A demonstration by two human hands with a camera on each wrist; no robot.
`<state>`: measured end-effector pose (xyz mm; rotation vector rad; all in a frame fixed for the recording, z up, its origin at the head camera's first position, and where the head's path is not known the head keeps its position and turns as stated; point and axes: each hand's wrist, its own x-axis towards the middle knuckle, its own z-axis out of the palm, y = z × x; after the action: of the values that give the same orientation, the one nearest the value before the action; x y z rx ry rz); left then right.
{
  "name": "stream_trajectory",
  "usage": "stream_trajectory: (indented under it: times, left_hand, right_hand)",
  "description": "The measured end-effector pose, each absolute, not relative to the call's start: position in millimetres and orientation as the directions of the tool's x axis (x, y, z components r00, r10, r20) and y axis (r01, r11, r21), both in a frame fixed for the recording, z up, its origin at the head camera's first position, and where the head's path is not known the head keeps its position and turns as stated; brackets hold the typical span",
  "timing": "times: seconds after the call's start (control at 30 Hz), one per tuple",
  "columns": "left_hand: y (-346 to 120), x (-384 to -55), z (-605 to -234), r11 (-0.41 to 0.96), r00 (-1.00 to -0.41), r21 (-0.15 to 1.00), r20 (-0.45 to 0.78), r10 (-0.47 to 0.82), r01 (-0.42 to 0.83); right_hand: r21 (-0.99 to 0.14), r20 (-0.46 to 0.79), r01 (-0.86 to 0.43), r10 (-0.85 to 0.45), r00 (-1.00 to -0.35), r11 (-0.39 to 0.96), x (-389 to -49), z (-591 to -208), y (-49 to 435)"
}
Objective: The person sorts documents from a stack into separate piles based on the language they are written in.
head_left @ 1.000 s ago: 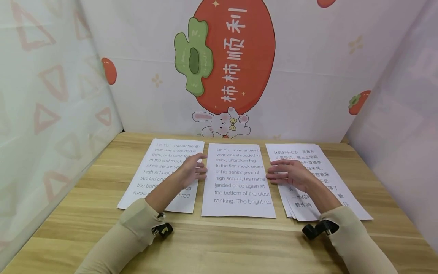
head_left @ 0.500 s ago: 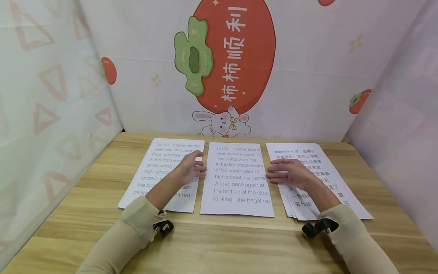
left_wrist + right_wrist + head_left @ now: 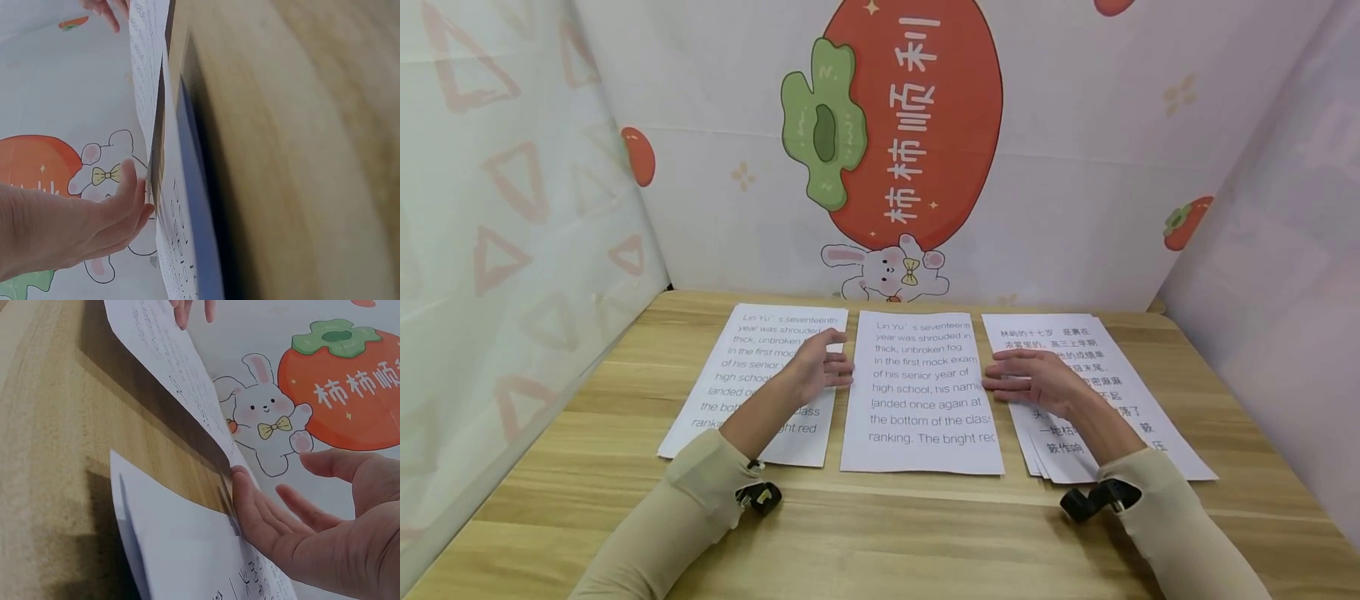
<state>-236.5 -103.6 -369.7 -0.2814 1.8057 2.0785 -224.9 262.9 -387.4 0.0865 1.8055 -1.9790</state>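
Observation:
A white printed sheet (image 3: 921,392) with English text lies in the middle, between both hands. My left hand (image 3: 812,371) reaches over the left paper stack (image 3: 715,383), its fingertips at the middle sheet's left edge. At the opposite edge, the loosely extended fingers of my right hand (image 3: 1037,379) come up to the sheet, above the right stack (image 3: 1120,417) printed in Chinese. In the right wrist view the right fingertips (image 3: 240,478) meet the middle sheet's edge. Neither hand curls round or pinches any paper. Part of each stack's text is covered by a hand.
All the papers lie on a wooden table (image 3: 895,533). Behind it hangs a white cloth backdrop (image 3: 1075,167) with a persimmon and a rabbit, and cloth walls stand at both sides. The right stack's sheets are slightly fanned at the lower left corner.
My left hand has drawn slightly left and its fingers have shifted. The middle sheet has moved a little between the hands. The right hand and both stacks stay nearly still.

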Motion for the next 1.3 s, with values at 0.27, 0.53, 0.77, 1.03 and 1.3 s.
stream_trajectory:
  times: [0.27, 0.53, 0.77, 1.03, 1.3]
  left_hand:
    - [-101, -239, -370, -0.204, -0.92, 0.9, -0.354, 0.17, -0.385]
    - [-98, -240, -372, -0.135, -0.92, 0.922, -0.331, 0.208, -0.362]
    - [-91, -239, -372, -0.045, -0.931, 0.944, -0.312, 0.192, -0.326]
    - [-83, -239, -376, 0.02, -0.933, 0.949, -0.312, 0.181, -0.314]
    - [-79, -244, -384, 0.095, -0.941, 0.954, -0.296, 0.164, -0.284]
  right_hand:
    - [-0.925, -0.349, 0.378, -0.308, -0.885, -0.04, -225, -388, 262]
    - [-0.941, -0.334, 0.333, -0.289, -0.897, 0.053, -224, -391, 262]
    - [-0.954, -0.292, 0.269, -0.215, -0.932, 0.132, -223, -394, 257]
    - [-0.957, -0.231, 0.193, -0.169, -0.958, 0.214, -220, -394, 248]
    - [-0.948, -0.247, 0.21, -0.139, -0.959, 0.241, -220, -394, 246]
